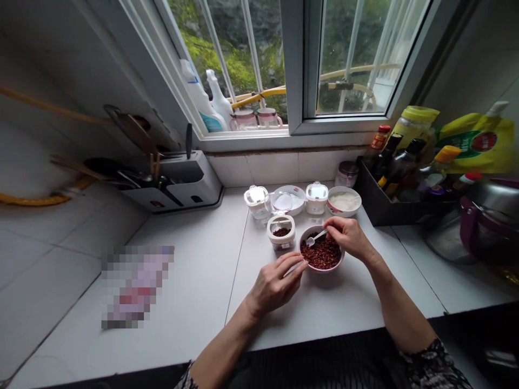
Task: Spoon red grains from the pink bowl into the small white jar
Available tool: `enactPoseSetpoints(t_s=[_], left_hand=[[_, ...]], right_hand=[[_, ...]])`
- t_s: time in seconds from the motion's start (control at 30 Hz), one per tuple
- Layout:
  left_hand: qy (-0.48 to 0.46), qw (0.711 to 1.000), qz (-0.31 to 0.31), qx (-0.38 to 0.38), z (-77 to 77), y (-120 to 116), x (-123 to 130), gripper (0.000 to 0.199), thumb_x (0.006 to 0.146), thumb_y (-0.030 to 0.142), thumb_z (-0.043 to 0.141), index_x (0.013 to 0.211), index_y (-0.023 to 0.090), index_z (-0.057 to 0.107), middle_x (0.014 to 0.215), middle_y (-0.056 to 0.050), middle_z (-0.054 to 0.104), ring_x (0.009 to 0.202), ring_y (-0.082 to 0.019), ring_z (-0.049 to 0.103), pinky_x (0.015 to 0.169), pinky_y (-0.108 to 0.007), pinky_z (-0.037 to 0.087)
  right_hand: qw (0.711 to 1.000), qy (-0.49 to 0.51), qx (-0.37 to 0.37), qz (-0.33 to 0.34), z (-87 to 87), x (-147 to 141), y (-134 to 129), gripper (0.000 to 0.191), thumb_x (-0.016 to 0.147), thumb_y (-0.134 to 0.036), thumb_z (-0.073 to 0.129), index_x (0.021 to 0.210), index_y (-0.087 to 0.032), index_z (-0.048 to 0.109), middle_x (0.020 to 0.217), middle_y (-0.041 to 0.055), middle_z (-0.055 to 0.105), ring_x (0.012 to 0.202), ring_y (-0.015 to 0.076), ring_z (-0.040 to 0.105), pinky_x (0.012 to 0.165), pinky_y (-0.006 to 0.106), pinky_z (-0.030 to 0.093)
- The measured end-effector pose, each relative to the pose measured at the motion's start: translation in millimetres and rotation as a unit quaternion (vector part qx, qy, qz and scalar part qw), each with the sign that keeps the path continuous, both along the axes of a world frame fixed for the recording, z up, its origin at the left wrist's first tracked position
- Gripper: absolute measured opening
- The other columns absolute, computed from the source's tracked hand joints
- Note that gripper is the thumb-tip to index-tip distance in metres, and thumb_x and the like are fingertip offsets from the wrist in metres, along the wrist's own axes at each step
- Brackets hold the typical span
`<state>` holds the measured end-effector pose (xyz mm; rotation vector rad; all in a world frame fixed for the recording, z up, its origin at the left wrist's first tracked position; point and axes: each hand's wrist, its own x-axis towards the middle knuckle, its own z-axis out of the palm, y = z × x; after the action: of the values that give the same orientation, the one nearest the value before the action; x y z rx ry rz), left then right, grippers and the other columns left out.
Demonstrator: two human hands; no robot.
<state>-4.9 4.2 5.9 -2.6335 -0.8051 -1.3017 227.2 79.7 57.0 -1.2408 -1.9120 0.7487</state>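
My right hand (348,236) pinches the handle of a small white plastic spoon (312,240), whose scoop rests on the dried red-brown spice pieces. These pieces fill a round bowl (323,270) with a pale pinkish rim. At the bowl's left front edge, my left hand (279,278) has its fingertips on the rim, apparently steadying it. Just left of the bowl stands a clear seasoning jar (281,242) with a white-framed lid; similar dark pieces show inside it. The left palm is hidden.
Behind are two lidded seasoning jars (317,198), a bowl of white granules (298,205) and a bowl of off-white powder (344,202). A dark bottle box (383,213) and metal pot (492,200) stand right. A utensil holder (190,183) and a blurred-out packet (138,286) are left.
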Motion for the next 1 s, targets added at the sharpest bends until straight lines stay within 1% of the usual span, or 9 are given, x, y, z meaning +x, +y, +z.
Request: enactPoseSetpoints(t_s=[0.2,0.37,0.5,0.6,0.83,1.0], left_hand=[[0.001,1.0,0.001,0.003,-0.1,0.1,-0.5,0.032,0.09,0.004,0.054,0.121,0.01,0.061,0.11,-0.014,0.068,0.108,-0.023,0.066,0.089,-0.037,0.062],[0.003,1.0,0.002,0.001,0.0,0.6,-0.1,0.032,0.091,0.005,0.052,0.121,0.012,0.061,0.111,-0.014,0.068,0.109,-0.023,0.065,0.089,-0.037,0.062],[0.003,1.0,0.001,0.002,-0.2,0.4,0.0,0.033,0.091,0.004,0.053,0.122,0.012,0.06,0.111,-0.014,0.068,0.11,-0.023,0.065,0.089,-0.037,0.062],[0.005,1.0,0.006,0.003,0.9,-0.1,-0.2,0.033,0.092,0.006,0.052,0.123,0.014,0.06,0.111,-0.014,0.068,0.108,-0.023,0.066,0.088,-0.036,0.062],[0.002,1.0,0.006,0.004,2.9,-0.4,-0.4,0.032,0.092,0.006,0.053,0.122,0.014,0.061,0.11,-0.013,0.069,0.107,-0.023,0.067,0.087,-0.036,0.062],[0.003,1.0,0.006,0.001,2.4,-0.6,-0.6,0.033,0.091,0.006,0.053,0.122,0.014,0.061,0.11,-0.013,0.069,0.108,-0.023,0.066,0.088,-0.036,0.062]], right_hand=[[1.0,0.013,-0.023,-0.002,3.1,3.2,2.3,0.017,0.081,-0.023,0.052,0.077,-0.018,0.067,0.061,0.0008,0.067,0.057,0.015,0.062,0.058,0.026,0.047],[0.999,0.025,-0.036,0.004,2.9,2.0,1.6,0.016,0.08,-0.025,0.053,0.075,-0.018,0.067,0.06,0.0004,0.067,0.056,0.0144,0.061,0.057,0.025,0.047],[0.998,0.033,-0.048,0.003,2.4,-0.4,0.1,0.016,0.08,-0.025,0.054,0.075,-0.018,0.068,0.061,0.0009,0.069,0.057,0.0148,0.063,0.059,0.025,0.048],[0.998,0.041,-0.055,0.005,1.8,-1.0,-0.2,0.016,0.079,-0.026,0.055,0.075,-0.018,0.068,0.063,0.0016,0.071,0.059,0.0156,0.065,0.06,0.026,0.049],[0.993,0.076,-0.093,-0.006,2.9,0.0,-0.4,0.017,0.077,-0.029,0.058,0.077,-0.017,0.07,0.063,0.0024,0.072,0.06,0.0164,0.066,0.06,0.026,0.05],[0.994,0.071,-0.085,-0.002,3.7,-1.6,-1.4,0.016,0.077,-0.028,0.057,0.075,-0.017,0.069,0.063,0.0022,0.072,0.059,0.0156,0.065,0.061,0.026,0.05]])
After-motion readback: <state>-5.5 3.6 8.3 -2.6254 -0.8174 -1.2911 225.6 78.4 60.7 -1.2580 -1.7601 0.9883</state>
